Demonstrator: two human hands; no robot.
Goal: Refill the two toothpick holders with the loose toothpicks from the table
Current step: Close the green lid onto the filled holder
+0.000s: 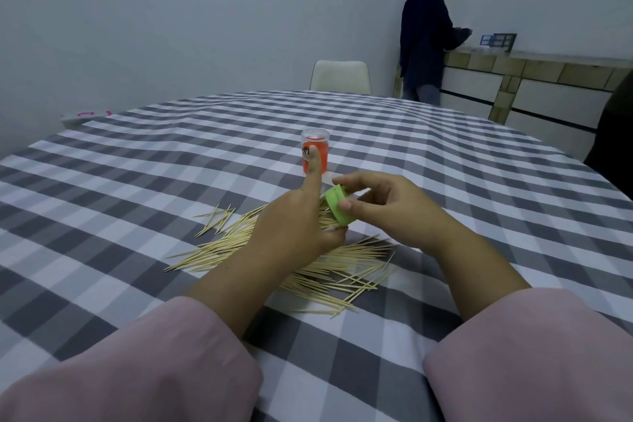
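From the head camera, both hands meet over a scatter of thin, pale wooden toothpicks [308, 260] lying loose on the grey-and-white checked tablecloth [137, 181]. The right hand [387, 209] pinches a small green plastic toothpick holder [337, 204], tilted on its side, between thumb and curled fingers — only its round green end and part of its wall show, the rest is covered by both hands. The left hand [291, 226] has its thumb sticking straight up while its other fingers curl underneath, out of sight; they seem to hold a few toothpicks against the green holder, though exactly what they grip is hard to make out. Behind the raised thumb stands the second holder, a clear plastic cylinder with an orange inside [315, 152], upright on the cloth — its label is partly hidden by the thumb. Pink sleeves [534, 353] cover both forearms and run off the bottom edge. Across the table a white chair back [340, 76] rises above the rim, and a person in dark clothing [428, 41] stands at a counter [534, 68] in the corner. A white object with pink marks [85, 116] at the table's left edge is too blurred to identify.
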